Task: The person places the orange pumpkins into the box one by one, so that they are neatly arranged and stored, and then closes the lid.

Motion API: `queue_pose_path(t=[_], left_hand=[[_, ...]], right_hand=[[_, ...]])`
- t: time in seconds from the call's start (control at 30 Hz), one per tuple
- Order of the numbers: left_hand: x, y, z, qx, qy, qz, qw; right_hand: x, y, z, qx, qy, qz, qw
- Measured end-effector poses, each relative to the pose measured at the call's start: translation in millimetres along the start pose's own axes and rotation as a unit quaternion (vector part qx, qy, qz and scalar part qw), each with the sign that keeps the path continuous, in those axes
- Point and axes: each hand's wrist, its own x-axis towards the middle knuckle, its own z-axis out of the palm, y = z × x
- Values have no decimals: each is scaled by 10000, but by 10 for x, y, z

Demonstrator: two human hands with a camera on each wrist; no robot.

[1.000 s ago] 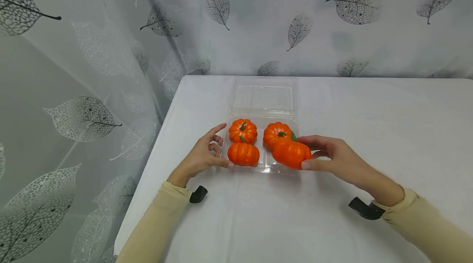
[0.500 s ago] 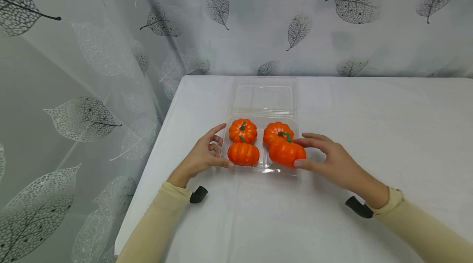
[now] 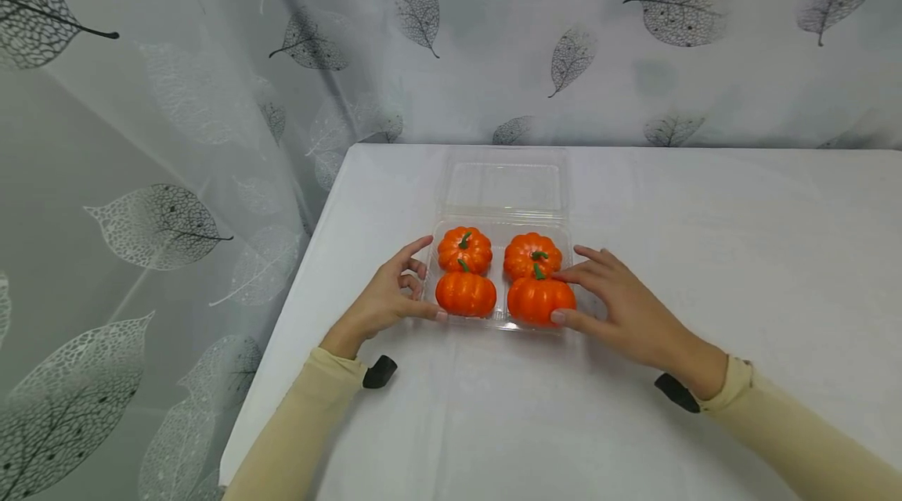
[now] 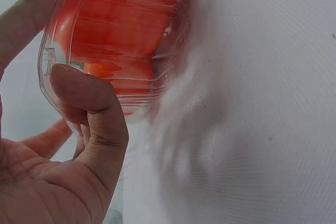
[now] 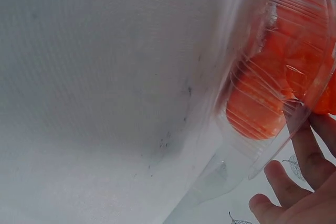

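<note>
A clear plastic clamshell container [image 3: 500,304] lies on the table with its lid folded back. Two orange toy pumpkins, the back left pumpkin [image 3: 465,250] and the front left pumpkin [image 3: 465,296], fill its left half. On the right, a back right pumpkin [image 3: 532,252] sits behind the front right pumpkin [image 3: 541,302]. My left hand [image 3: 384,297] holds the container's left front corner, its thumb on the rim [image 4: 46,72]. With thumb and forefinger, my right hand [image 3: 623,313] holds the front right pumpkin by its right side; its other fingers spread beside the container.
The open lid [image 3: 504,184] lies flat behind the container, towards the table's back edge. A white cloth covers the table [image 3: 740,250]. Leaf-printed curtains [image 3: 493,31] hang behind the table and along its left side. A black piece [image 3: 380,372] sits at the left cuff.
My right hand has moved left and lowered the front right pumpkin into the container, turning it so its stem points away. The left hand and the other pumpkins stay put.
</note>
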Motion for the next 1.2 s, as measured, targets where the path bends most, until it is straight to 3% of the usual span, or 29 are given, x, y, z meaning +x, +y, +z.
queue_pose_path(t=[0.63, 1.0, 1.2], left_hand=[[10, -17, 7, -44, 6, 26, 10000], [3, -19, 3, -72, 10, 24, 10000], [-9, -3, -4, -103, 23, 45, 9999]], right_hand=[[-26, 29, 79, -394, 496, -460, 9969], [-34, -66, 75, 258, 1127, -1381, 9836], [-40, -73, 95, 250, 1180, -1471, 9817]])
